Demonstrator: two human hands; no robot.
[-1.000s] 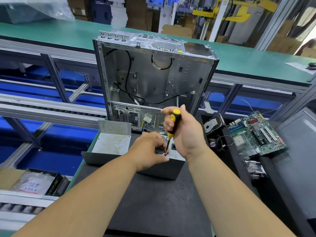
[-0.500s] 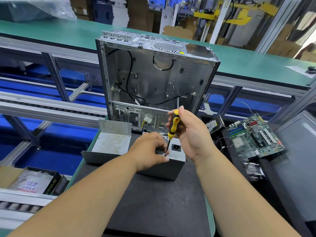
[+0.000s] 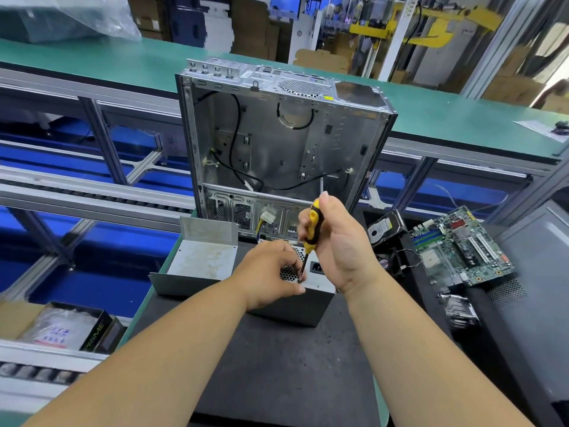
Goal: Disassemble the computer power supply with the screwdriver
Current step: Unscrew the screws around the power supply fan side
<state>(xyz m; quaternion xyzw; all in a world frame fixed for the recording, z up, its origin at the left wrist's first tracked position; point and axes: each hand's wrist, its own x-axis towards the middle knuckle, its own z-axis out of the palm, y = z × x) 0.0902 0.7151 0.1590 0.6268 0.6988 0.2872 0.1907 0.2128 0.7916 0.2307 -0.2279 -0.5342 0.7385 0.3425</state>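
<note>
Grey power supply [image 3: 295, 298] sits on the tabletop [image 3: 277, 365] before the open case [image 3: 277, 143], left hand [image 3: 271, 272] gripping it to brace while right hand [image 3: 338, 245] clamps the screwdriver [image 3: 311, 238], tip on its top face.

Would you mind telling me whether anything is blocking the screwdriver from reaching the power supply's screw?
Nothing visible does. The right hand grips the screwdriver, whose tip already meets the power supply beside the left hand fingers.
</note>
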